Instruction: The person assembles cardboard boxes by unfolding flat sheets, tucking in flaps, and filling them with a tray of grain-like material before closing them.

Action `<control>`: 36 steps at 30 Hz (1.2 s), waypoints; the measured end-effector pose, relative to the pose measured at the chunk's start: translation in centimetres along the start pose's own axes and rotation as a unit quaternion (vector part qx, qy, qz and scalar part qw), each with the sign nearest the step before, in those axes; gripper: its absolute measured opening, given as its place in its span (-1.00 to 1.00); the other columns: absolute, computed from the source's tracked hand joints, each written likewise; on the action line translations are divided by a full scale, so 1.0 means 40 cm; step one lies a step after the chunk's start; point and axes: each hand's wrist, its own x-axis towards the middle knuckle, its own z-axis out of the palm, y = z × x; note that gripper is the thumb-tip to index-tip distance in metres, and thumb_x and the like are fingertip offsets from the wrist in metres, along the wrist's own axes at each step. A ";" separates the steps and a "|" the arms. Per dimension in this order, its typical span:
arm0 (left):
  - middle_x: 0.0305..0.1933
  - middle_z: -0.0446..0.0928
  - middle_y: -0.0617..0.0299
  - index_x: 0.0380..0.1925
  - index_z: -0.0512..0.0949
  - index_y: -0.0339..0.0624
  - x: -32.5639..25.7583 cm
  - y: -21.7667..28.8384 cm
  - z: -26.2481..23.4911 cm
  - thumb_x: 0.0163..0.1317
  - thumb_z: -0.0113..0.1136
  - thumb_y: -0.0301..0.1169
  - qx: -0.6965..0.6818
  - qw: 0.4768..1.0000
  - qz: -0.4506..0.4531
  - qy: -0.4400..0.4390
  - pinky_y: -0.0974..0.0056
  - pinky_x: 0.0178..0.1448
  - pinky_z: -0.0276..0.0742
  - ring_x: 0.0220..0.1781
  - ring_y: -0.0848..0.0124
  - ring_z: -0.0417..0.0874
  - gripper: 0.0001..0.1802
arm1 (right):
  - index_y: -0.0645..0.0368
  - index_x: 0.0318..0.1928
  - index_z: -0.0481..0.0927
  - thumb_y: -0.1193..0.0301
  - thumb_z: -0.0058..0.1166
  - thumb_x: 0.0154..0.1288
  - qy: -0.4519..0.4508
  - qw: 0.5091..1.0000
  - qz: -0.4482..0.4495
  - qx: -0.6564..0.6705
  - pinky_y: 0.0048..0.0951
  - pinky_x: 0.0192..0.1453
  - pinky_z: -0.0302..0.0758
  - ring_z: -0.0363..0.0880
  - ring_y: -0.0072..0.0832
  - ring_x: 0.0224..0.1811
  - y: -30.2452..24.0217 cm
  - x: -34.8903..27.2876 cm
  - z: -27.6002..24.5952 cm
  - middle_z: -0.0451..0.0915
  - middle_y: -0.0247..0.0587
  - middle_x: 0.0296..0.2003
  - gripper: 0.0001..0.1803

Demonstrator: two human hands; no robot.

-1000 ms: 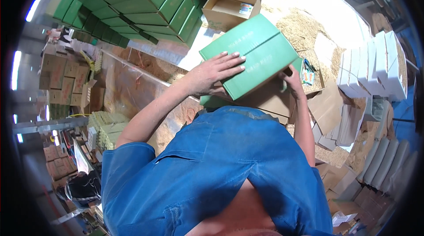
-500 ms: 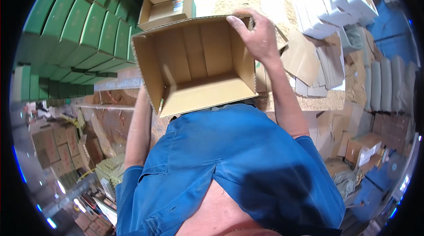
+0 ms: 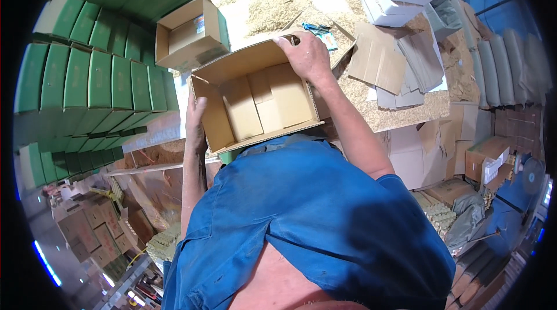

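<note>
In front, hands (image 3: 309, 56) (image 3: 196, 121) gripping open cardboard box (image 3: 214, 111), bottom flaps (image 3: 242, 107) visible, second open box (image 3: 194, 57) beyond

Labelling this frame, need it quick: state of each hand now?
Left hand: holding the open cardboard box by its left side, grip partly hidden.
Right hand: closed on that box's far right corner.

I view an open brown cardboard box (image 3: 264, 101) over the near edge of the pale flat surface (image 3: 413, 117), green rectangular cartons (image 3: 122, 82) left, flat brown cardboard sheets (image 3: 376, 59) rightward.
</note>
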 end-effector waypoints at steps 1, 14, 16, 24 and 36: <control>0.19 0.48 0.08 0.36 0.25 -0.26 0.009 0.014 0.016 0.41 0.06 -0.25 0.090 0.995 0.046 -0.019 0.24 0.21 0.50 0.15 0.32 0.54 -0.41 | 0.19 -0.08 0.69 -0.01 0.08 0.34 -0.051 0.998 0.009 0.044 -0.26 -0.04 0.57 0.69 -0.25 -0.20 0.010 0.011 -0.018 0.70 0.02 -0.27 -0.50; 0.14 0.49 0.06 0.33 0.26 -0.27 0.034 -0.036 -0.057 0.32 0.08 -0.42 0.047 0.998 0.023 -0.035 0.26 0.14 0.53 0.09 0.29 0.58 -0.42 | 0.16 0.45 0.17 -0.12 0.23 0.19 0.315 0.830 0.103 0.449 -0.08 0.24 0.44 0.32 -0.01 0.36 0.557 0.247 -0.762 0.17 0.13 0.41 -0.02; 0.14 0.50 0.06 0.33 0.26 -0.27 0.034 -0.036 -0.061 0.32 0.08 -0.42 0.049 0.998 0.033 -0.036 0.26 0.13 0.53 0.08 0.29 0.58 -0.43 | 0.15 0.42 0.21 -0.16 0.24 0.16 0.327 0.809 0.129 0.471 -0.10 0.16 0.54 0.35 -0.02 0.32 0.539 0.343 -0.908 0.22 0.17 0.37 -0.02; 0.18 0.47 0.07 0.37 0.21 -0.26 0.036 -0.048 -0.048 0.32 0.07 -0.44 0.030 0.997 0.056 -0.031 0.27 0.17 0.52 0.12 0.32 0.56 -0.38 | 0.26 0.24 0.29 -0.15 0.32 0.05 0.204 0.861 0.226 0.408 -0.06 0.01 0.63 0.64 -0.03 -0.17 0.576 0.560 -1.017 0.39 0.21 0.07 -0.05; 0.23 0.45 0.09 0.39 0.22 -0.27 0.040 -0.083 -0.082 0.28 0.14 -0.37 0.028 0.997 0.057 -0.036 0.26 0.25 0.43 0.17 0.32 0.51 -0.32 | 0.17 0.24 0.40 0.15 0.11 0.17 0.244 0.811 0.092 0.524 0.11 0.09 0.56 0.50 -0.07 0.12 0.609 0.401 -1.020 0.43 0.02 0.13 -0.35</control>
